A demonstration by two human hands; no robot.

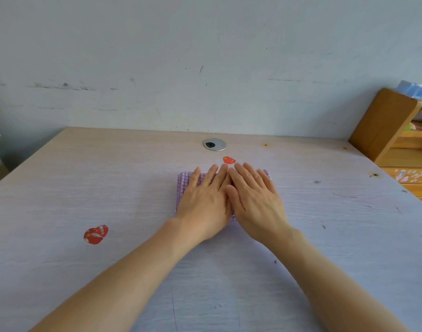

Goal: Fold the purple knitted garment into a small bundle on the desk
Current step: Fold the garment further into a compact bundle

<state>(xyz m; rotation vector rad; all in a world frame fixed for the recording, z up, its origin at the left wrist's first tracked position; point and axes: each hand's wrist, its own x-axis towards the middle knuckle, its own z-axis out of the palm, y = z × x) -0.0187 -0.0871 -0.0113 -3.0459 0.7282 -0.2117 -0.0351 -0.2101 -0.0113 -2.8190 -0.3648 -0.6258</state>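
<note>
The left grip (pixel 205 200) and the right grip (pixel 252 195) lie flat and released, palms down, fingers stretched out and side by side, pressing on the purple knitted garment (pixel 185 185). The garment sits under both grips as a small folded bundle; only its gridded knit edge shows left of the left grip, with a thin strip past the right grip's outer fingers and a sliver between the two palms. The inner edges of the two grips touch.

The desk (pixel 85 183) is pale wood grain with faint pen marks and small dark spots. Just beyond the fingertips lies a small red sticker (pixel 229 160), and farther beyond it a round silver cable grommet (pixel 214 144) is set into the desk. Well to the left of the left grip and nearer the person lies a larger red sticker (pixel 96 234). Behind the desk rises a scuffed pale wall (pixel 205 56). Far to the right of the right grip stands a wooden shelf unit (pixel 382 123) holding blurred coloured items.
</note>
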